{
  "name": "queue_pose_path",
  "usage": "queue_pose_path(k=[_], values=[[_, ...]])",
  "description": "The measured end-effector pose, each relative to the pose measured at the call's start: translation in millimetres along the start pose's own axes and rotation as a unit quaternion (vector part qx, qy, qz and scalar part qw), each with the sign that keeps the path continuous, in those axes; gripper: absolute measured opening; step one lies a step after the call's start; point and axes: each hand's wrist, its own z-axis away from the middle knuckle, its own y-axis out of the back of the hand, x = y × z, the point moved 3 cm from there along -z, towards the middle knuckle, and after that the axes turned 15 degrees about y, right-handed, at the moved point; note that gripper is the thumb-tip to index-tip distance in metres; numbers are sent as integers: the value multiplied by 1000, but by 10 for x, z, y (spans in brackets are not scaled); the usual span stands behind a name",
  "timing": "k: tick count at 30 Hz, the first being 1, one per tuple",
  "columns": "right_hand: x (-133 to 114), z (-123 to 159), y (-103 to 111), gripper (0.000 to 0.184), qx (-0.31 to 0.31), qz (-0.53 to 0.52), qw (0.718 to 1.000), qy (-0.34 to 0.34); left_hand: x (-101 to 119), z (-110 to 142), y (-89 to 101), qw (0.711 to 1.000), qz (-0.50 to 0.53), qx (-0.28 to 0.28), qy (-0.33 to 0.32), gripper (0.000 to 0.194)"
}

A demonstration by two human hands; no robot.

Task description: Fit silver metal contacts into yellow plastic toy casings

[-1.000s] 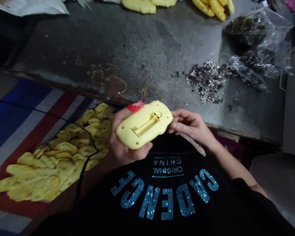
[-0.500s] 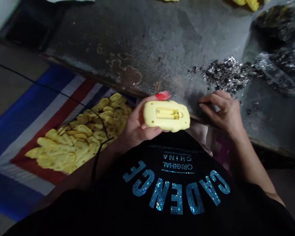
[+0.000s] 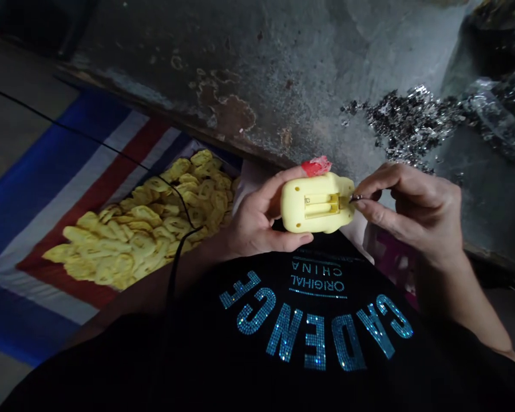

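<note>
**A:** ok what have we got in our hands here?

**B:** Our left hand (image 3: 261, 220) curls its fingers round a yellow plastic casing (image 3: 317, 205), with a red scrap (image 3: 316, 166) just above them. Our right hand (image 3: 412, 209) pinches a small metal piece (image 3: 355, 198) right at the casing's edge.

**A:** and around the fingers?

**B:** Silvery flakes (image 3: 405, 123) on the bench (image 3: 240, 57) past the right fingers, and a heap of yellow casings (image 3: 141, 223) on a striped cloth (image 3: 86, 166) left of the left ones.
</note>
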Motion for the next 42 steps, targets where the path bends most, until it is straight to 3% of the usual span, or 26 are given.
queue_pose_path(k=[4,12,24,29,32,37,40,42], values=[[-39,24,17,13,-30,40,998,31,26,35,-40,1000,-19,-10,-21,101],[-147,85,-48,10,-53,114,991,54,65,63,-56,995,-76,37,-59,110],[-256,47,-158,10,-116,253,959,52,131,23,-70,994,-85,75,1,91],[-299,37,-200,12,-120,270,954,43,158,19,-80,992,-104,72,-6,89],[-337,62,-188,17,-97,251,962,38,138,36,-80,989,-122,77,-19,91],[-261,191,-118,20,3,173,985,24,111,54,-73,986,-141,69,-55,100],[-52,280,-122,19,55,126,990,-36,163,40,-61,979,-176,73,-70,97],[122,310,-159,36,80,32,991,-100,227,21,-67,972,-204,62,-97,93]])
